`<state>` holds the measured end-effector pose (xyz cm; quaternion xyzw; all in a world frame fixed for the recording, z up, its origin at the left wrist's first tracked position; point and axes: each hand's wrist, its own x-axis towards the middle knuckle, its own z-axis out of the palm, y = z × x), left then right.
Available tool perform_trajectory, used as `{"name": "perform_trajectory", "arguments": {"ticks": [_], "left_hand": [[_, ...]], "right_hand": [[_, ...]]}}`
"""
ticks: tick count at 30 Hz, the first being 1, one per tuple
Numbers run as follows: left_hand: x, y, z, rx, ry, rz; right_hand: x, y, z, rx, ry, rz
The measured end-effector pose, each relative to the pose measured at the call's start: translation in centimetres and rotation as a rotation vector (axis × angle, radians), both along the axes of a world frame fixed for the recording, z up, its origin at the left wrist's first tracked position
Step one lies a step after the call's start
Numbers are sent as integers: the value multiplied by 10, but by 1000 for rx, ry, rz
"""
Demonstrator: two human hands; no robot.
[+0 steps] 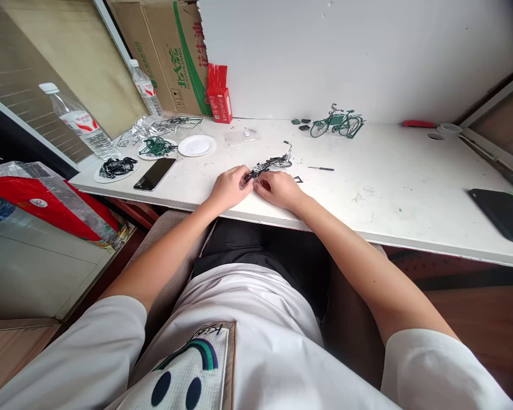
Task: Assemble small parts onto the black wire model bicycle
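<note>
A black model bicycle (267,165) lies tilted on the white table near its front edge, its handlebar end pointing away to the right. My left hand (231,187) is closed around the near end of the model. Beside it, my right hand (279,188) has its fingers pinched at the same end; whether a small part sits between them is hidden. Just right of that hand is a small black triangular piece (298,179). A thin dark screwdriver (322,168) lies farther right. Toward the wall stands a finished green model bicycle (338,122).
At the left are plates of black parts (118,167) and green parts (157,146), a bare paper plate (196,146), a phone (155,173) and water bottles (81,122). A red box (219,97) stands behind. A black device (502,213) lies at the right edge.
</note>
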<state>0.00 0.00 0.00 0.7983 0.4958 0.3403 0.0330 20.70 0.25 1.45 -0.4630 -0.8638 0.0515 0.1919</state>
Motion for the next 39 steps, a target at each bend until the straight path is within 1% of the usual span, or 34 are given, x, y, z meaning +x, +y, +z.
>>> {"name": "perform_trajectory", "arguments": {"ticks": [5,12,19,25,32,39], "left_hand": [[-1,1,-1,6,-2,-6],[0,0,-1,1,-9,4],[-1,2,-3,21,-37,-34],[-2,4,-5,29,-74,-50],[-2,4,-4,0,-144,-52],[-3,8,-5,-56,-177,-44]], "right_hand": [[0,0,1,0,-9,11],[1,2,-2,23,4,19],[1,0,2,4,-28,13],[2,1,3,6,-44,36],[3,3,1,6,-20,53],[3,0,3,1,-4,31]]}}
